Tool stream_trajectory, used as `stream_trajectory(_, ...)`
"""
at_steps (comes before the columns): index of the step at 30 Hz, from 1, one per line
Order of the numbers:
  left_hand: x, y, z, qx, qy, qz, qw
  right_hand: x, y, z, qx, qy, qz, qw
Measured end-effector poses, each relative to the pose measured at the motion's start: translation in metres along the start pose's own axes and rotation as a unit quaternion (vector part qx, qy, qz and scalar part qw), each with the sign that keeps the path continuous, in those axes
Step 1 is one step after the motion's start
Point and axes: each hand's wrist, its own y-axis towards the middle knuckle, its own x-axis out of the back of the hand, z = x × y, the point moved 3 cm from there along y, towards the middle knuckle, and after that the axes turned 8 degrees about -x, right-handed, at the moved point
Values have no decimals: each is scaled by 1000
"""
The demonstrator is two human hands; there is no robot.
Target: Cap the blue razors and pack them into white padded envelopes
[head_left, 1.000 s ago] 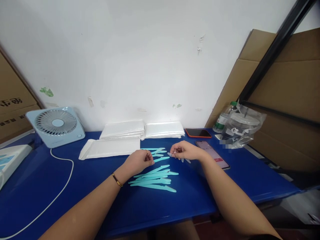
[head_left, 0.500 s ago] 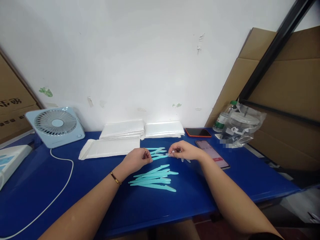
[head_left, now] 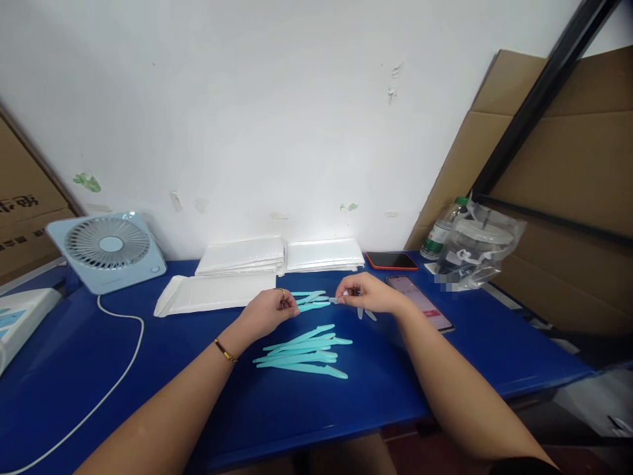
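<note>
My left hand [head_left: 271, 311] is closed, pinching the handle end of a turquoise eyebrow razor [head_left: 315, 305] that points right. In my right hand [head_left: 364, 292], thumb and fingers pinch a small translucent cap [head_left: 333, 300]. The cap is close to the razor's tip; whether they touch I cannot tell. Other turquoise razors [head_left: 309, 294] lie just behind the held one, partly hidden by my left hand. Loose translucent caps [head_left: 367, 315] rest under my right hand. Nearer me, several more razors [head_left: 301, 357] are fanned in a loose pile on the blue table [head_left: 316, 409].
White flat packets [head_left: 222, 290] are stacked along the wall. A light-blue fan [head_left: 111, 247] with a white cable stands at left. To the right lie an orange-edged phone [head_left: 391, 261] and a lit phone [head_left: 420, 305], with a bottle [head_left: 438, 237] and a bagged cup [head_left: 477, 247] beyond.
My right hand has lifted and drawn slightly right with the cap, a little back from the razor's tip. The loose caps below it show more clearly. My left hand has barely moved.
</note>
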Motion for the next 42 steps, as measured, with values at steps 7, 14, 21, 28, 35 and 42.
stream_trajectory(7, -2, 1, -3, -19, 14, 0, 1000, -21, 9, 14, 32, -4, -16, 999)
stream_trajectory(14, 3, -4, -10, -12, 106, -28, 994, 13, 4, -19, -30, -137, -128, 982)
stream_trajectory(21, -18, -10, -21, -30, 91, 81, 992, 2, 12, -29, -68, -283, -76, 954)
stream_trajectory(28, -7, -6, -17, -21, 110, 3, 994, -2, 5, -10, -18, -61, -15, 998)
stream_trajectory(35, 0, -6, -19, -13, 113, -30, 993, -6, 3, 3, 8, -5, 31, 999)
stream_trajectory(42, -2, -5, -21, -35, 117, -38, 992, -22, 9, 13, 29, -13, 8, 999)
